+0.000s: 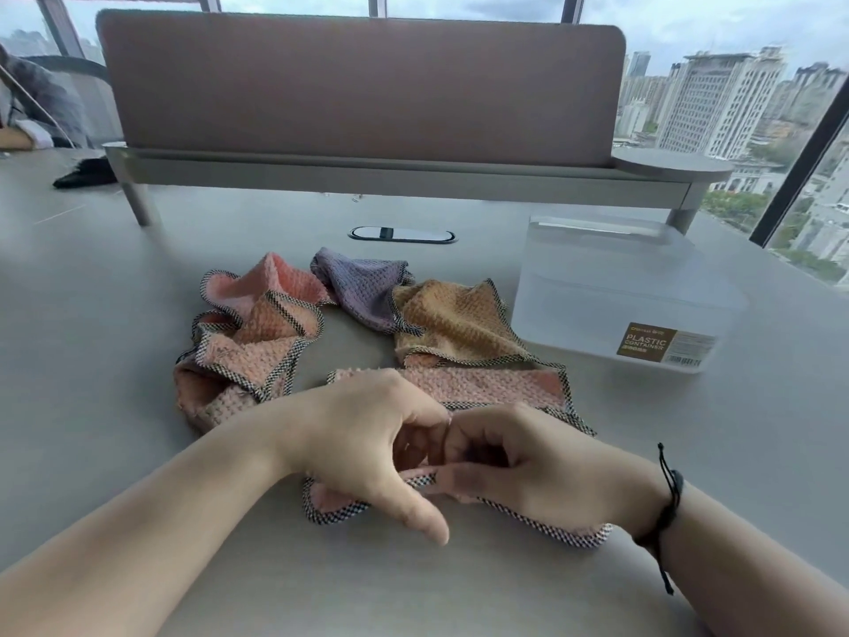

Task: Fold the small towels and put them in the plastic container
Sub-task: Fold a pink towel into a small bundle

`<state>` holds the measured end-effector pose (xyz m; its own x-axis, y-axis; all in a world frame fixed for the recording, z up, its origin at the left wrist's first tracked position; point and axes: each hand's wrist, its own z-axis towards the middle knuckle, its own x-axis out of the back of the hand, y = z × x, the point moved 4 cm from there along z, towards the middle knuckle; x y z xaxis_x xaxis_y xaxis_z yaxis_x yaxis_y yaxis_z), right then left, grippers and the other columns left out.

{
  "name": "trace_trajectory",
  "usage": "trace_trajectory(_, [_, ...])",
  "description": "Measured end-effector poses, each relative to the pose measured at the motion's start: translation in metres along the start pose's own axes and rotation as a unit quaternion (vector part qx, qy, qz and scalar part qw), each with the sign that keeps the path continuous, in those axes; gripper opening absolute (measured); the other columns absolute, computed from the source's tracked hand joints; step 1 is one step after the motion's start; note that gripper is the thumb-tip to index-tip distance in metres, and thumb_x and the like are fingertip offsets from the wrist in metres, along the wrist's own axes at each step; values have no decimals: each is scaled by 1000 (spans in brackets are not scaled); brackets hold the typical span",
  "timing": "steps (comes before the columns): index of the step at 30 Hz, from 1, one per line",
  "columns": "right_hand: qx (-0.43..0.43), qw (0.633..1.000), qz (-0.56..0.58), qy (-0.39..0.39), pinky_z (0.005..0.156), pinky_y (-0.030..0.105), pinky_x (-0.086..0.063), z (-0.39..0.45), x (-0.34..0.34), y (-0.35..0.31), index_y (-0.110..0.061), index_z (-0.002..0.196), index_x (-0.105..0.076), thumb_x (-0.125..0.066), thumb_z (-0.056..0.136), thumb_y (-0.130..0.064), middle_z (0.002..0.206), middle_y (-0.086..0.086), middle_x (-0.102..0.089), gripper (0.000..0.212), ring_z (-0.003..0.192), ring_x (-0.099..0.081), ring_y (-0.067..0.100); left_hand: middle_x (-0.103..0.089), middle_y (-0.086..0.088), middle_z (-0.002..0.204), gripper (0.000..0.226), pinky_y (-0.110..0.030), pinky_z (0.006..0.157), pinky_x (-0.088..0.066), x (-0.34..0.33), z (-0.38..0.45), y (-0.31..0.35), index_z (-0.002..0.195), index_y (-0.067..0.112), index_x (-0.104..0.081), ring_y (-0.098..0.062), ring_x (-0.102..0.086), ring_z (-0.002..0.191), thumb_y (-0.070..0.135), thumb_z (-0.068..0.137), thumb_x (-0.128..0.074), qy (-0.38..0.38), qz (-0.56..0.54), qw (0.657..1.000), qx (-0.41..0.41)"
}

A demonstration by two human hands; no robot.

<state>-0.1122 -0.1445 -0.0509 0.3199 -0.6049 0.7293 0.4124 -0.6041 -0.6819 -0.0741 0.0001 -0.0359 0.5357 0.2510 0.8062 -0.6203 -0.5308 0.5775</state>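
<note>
On the grey desk (115, 291), nearest the person, lies a pink waffle-weave towel with a black-and-white checked border (482, 383), partly spread out and partly covered by both hands. The left hand (367, 434) and the right hand (528, 462) meet over its near edge, fingers curled; each appears to pinch the checked hem between thumb and fingertips, with the left thumb pointing down toward the desk. A black cord bracelet (668, 503) circles the right wrist. Just beyond this towel, touching its far edge, sits a crumpled yellow-orange towel (450, 324), and against that one's left side a crumpled purple towel (363, 287). To the left, apart from the near towel, a second crumpled pink towel (248, 342) lies in a heap. The translucent plastic container with a brown label (611, 291) stands on the right side of the desk, just beside the yellow-orange towel, with no towel inside that can be seen. A padded brown divider panel (358, 89) runs across the far side of the desk.
</note>
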Motion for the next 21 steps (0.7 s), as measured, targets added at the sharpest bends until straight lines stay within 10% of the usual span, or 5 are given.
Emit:
trace_trajectory(10, [-66, 997, -32, 9, 62, 25, -50, -14, 28, 18, -38, 101, -55, -69, 67, -23, 82, -11, -65, 40, 66, -58, 5, -78, 0, 87, 16, -30, 78, -54, 26, -8, -50, 96, 24, -76, -8, -68, 77, 11, 86, -73, 22, -112, 991, 76])
trace_trajectory(15, [-124, 984, 44, 123, 63, 38, -47, -21, 68, 49, -30, 85, -70, -75, 80, -8, 75, 1, -74, 23, 62, -61, 22, -77, -6, 78, 13, -28, 68, -45, 38, -9, -69, 88, 27, -76, -10, -60, 65, 31, 79, -83, 61, -102, 987, 107])
trace_trajectory(21, [-168, 978, -34, 121, 55, 20, -43, -20, 63, 61, -30, 76, -72, -82, 76, -26, 70, -6, -72, 11, 53, -55, 1, -72, 3, 66, 20, -22, 55, -45, 39, -6, -74, 78, 25, -74, -4, -56, 54, 35, 69, -90, 82, -42, 988, 126])
